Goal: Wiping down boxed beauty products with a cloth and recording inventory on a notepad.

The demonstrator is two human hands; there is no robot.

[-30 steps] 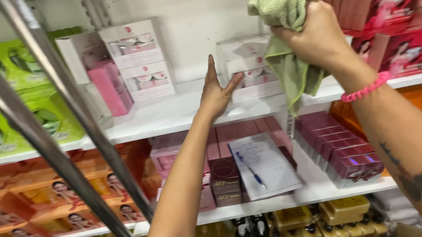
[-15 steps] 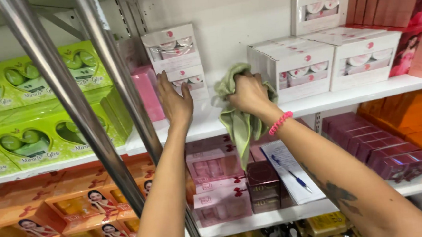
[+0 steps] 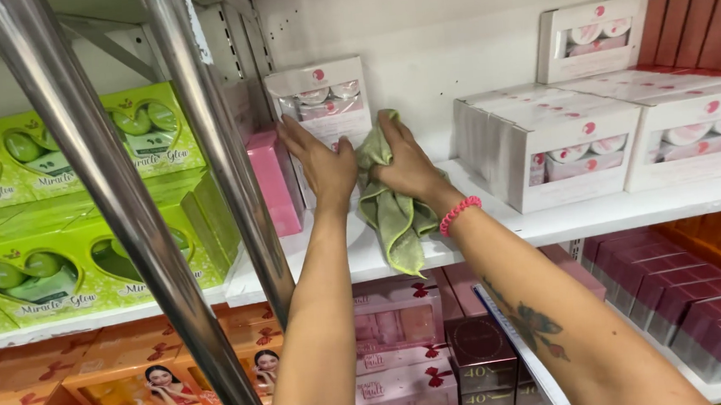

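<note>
My left hand (image 3: 319, 165) lies flat against the lower of two stacked white window boxes (image 3: 323, 99) at the back of a white shelf (image 3: 496, 229). Right beside it, my right hand (image 3: 404, 165) grips a green cloth (image 3: 392, 213) and presses it against the same boxes. The cloth's loose end hangs over the shelf's front edge. A pink coiled band sits on my right wrist (image 3: 459, 213). The lower box is mostly hidden behind both hands.
A pink box (image 3: 274, 183) stands just left of my left hand. More white window boxes (image 3: 553, 145) fill the shelf to the right. Green boxes (image 3: 61, 212) lie left, behind two slanted metal poles (image 3: 114, 201). Pink and maroon boxes (image 3: 402, 342) sit on the shelf below.
Both hands have come down and left from the right-hand boxes to the stacked white boxes. The cloth went with my right hand, and the view shifted left.
</note>
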